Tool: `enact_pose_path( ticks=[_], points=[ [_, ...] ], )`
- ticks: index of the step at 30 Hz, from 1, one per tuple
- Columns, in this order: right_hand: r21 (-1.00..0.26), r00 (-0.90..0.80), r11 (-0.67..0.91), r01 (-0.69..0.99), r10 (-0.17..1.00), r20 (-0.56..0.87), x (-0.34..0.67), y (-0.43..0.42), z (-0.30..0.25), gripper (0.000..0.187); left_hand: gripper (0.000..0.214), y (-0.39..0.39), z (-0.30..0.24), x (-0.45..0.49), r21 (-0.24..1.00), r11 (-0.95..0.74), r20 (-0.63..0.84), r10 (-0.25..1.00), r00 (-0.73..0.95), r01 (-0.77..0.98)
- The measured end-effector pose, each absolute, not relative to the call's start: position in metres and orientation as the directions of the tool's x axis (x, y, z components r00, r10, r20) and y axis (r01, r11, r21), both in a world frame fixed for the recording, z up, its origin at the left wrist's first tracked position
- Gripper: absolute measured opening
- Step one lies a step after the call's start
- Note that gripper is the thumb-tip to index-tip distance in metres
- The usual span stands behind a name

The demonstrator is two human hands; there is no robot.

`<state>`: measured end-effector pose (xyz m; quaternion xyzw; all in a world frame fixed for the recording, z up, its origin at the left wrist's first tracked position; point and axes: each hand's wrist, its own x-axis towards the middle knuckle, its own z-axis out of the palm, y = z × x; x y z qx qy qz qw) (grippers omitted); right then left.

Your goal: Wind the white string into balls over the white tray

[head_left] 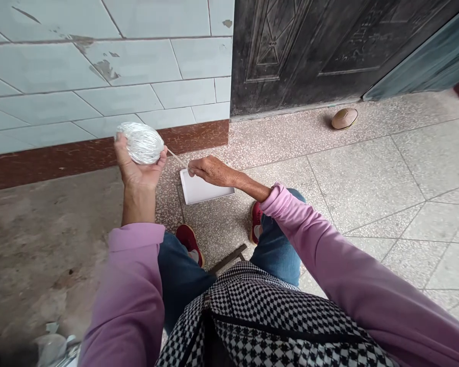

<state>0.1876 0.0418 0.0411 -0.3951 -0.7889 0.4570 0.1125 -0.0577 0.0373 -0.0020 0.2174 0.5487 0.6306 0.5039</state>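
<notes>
A shiny white ball of string (142,142) rests in my left hand (137,171), its fingers curled around the sides, in front of the tiled wall. A strand of the string (177,158) runs from the ball's right side to my right hand (210,171). The fingers of my right hand are pinched closed on that strand. Below and partly behind my right hand, a shallow white tray (204,192) lies on the speckled floor.
A tiled wall (133,58) with a brown base strip stands ahead, beside a dark carved door (290,51). A rounded brown object (345,119) lies near the door. My red shoes (187,239) flank a bar-like piece (229,257). Pale scraps (53,344) lie at bottom left.
</notes>
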Motion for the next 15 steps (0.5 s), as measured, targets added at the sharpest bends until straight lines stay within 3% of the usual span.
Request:
enact_pose_path(
  ticks=[5, 11, 15],
  points=[
    [-0.807, -0.686, 0.276, 0.521, 0.698, -0.204, 0.192, 0.034, 0.053, 0.05, 0.066, 0.041, -0.01, -0.053, 0.829, 0.181, -0.44, 0.796, -0.416, -0.53],
    [-0.872, -0.649, 0.228, 0.433, 0.75, -0.125, 0.212, 0.044, 0.061, 0.051, 0.084, 0.044, -0.028, -0.055, 0.905, 0.255, -0.382, 0.841, -0.385, -0.34],
    [-0.886, -0.645, 0.212, 0.412, 0.755, -0.119, 0.218, 0.044, 0.061, 0.051, 0.062, 0.042, -0.033, -0.04, 0.845, 0.307, -0.494, 0.764, -0.416, -0.439]
  ],
)
